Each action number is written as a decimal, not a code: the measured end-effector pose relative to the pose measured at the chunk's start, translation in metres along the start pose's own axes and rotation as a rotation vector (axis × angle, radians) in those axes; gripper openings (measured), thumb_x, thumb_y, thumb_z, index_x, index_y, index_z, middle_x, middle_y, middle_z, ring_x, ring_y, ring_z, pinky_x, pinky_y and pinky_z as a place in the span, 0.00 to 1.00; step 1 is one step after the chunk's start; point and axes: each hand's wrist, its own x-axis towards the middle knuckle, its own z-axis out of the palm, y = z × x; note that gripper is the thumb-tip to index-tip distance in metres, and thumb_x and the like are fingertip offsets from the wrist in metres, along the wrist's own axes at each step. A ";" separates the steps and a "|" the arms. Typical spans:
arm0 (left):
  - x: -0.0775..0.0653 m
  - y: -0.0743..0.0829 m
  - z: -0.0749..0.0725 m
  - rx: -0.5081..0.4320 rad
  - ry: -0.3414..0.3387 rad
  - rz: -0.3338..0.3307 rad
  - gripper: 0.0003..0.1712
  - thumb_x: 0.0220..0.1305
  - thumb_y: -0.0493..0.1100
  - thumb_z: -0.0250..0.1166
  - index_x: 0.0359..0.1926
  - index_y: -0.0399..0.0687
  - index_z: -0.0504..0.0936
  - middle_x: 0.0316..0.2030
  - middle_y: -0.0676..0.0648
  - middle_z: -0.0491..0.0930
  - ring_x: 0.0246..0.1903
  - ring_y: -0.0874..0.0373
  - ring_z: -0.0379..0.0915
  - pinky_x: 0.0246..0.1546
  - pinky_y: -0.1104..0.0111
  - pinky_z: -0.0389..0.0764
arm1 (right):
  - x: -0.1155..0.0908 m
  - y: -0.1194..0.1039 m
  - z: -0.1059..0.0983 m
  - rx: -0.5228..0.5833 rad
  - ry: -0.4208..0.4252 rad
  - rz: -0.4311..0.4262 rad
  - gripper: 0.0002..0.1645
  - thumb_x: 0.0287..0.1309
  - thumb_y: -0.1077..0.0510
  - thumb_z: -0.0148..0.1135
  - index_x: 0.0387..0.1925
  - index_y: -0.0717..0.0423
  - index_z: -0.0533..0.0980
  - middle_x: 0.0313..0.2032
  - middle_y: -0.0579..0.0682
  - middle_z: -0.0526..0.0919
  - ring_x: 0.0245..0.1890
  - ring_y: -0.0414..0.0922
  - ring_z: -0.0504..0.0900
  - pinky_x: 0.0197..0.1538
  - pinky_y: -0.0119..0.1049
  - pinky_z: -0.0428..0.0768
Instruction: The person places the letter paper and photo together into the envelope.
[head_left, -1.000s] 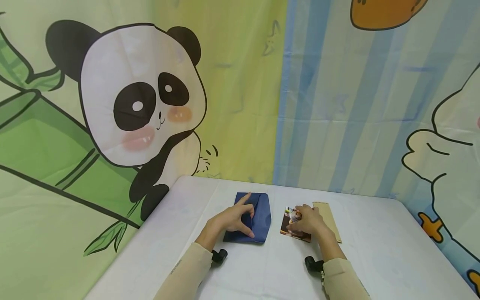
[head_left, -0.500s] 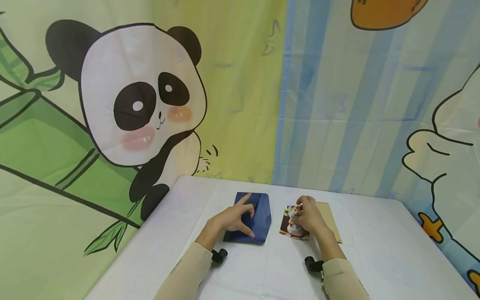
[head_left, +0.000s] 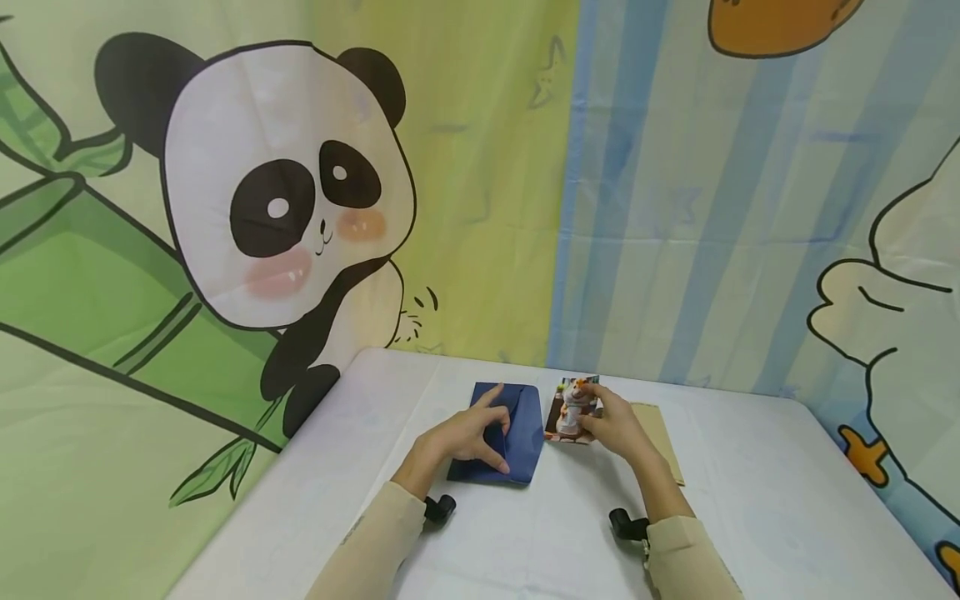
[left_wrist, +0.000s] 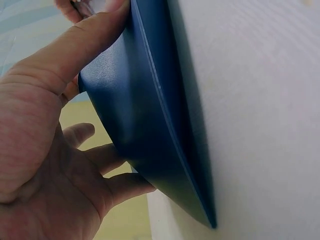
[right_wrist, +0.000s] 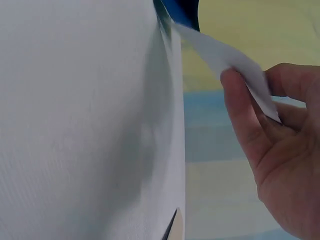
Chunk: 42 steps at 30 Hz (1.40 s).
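Note:
A dark blue envelope [head_left: 528, 435] lies on the white table in the head view, its opening facing the right side. My left hand [head_left: 467, 437] holds it, thumb and index finger spread apart over its face. In the left wrist view the thumb lies along the blue paper [left_wrist: 130, 105] and other fingers are behind its edge. My right hand [head_left: 619, 425] pinches a photo [head_left: 566, 418] of a small furry animal by its right side, tilted up beside the envelope. Its plain white back [right_wrist: 220, 52] shows in the right wrist view, the far end close to the blue envelope.
A flat tan paper piece [head_left: 658, 433] lies on the table to the right, partly behind my right hand and wrist. The white table [head_left: 750, 483] ends at a cloth backdrop with a cartoon panda [head_left: 277, 208]. Black wrist cameras [head_left: 441, 509] sit under both wrists.
My right hand has lifted the photo off the table beside the tan piece and carried it left and farther back, near the envelope. The left hand and envelope have stayed put.

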 end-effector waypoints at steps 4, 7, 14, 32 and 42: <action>0.000 0.001 -0.001 -0.009 -0.001 -0.005 0.30 0.41 0.59 0.87 0.38 0.66 0.75 0.85 0.46 0.36 0.78 0.33 0.55 0.59 0.50 0.76 | 0.000 -0.004 0.000 0.103 -0.091 0.020 0.42 0.66 0.71 0.62 0.78 0.61 0.59 0.67 0.70 0.71 0.31 0.45 0.86 0.39 0.53 0.87; 0.000 0.001 -0.001 -0.007 0.000 -0.004 0.30 0.41 0.59 0.87 0.38 0.66 0.75 0.85 0.45 0.37 0.78 0.33 0.54 0.60 0.49 0.76 | 0.000 -0.005 -0.001 0.097 -0.060 0.021 0.44 0.65 0.69 0.65 0.78 0.60 0.59 0.69 0.70 0.70 0.31 0.45 0.88 0.40 0.53 0.87; 0.000 0.002 0.000 -0.003 -0.004 -0.007 0.30 0.42 0.59 0.87 0.39 0.64 0.75 0.85 0.45 0.37 0.78 0.34 0.54 0.62 0.47 0.76 | 0.000 -0.008 -0.003 0.133 -0.005 0.030 0.47 0.64 0.65 0.70 0.79 0.55 0.60 0.56 0.66 0.81 0.33 0.54 0.90 0.41 0.53 0.87; 0.002 0.001 0.000 0.016 -0.013 -0.024 0.30 0.42 0.61 0.86 0.39 0.68 0.75 0.85 0.47 0.37 0.78 0.36 0.56 0.60 0.49 0.76 | 0.000 -0.024 0.004 0.264 0.116 -0.167 0.48 0.60 0.71 0.71 0.78 0.61 0.60 0.71 0.67 0.67 0.27 0.35 0.83 0.27 0.27 0.79; 0.002 0.000 0.000 0.022 -0.010 -0.019 0.30 0.42 0.61 0.86 0.39 0.68 0.74 0.85 0.50 0.34 0.73 0.36 0.64 0.51 0.56 0.77 | 0.002 -0.025 0.025 -0.014 -0.069 0.029 0.43 0.64 0.64 0.68 0.78 0.58 0.63 0.54 0.64 0.85 0.19 0.49 0.87 0.28 0.44 0.84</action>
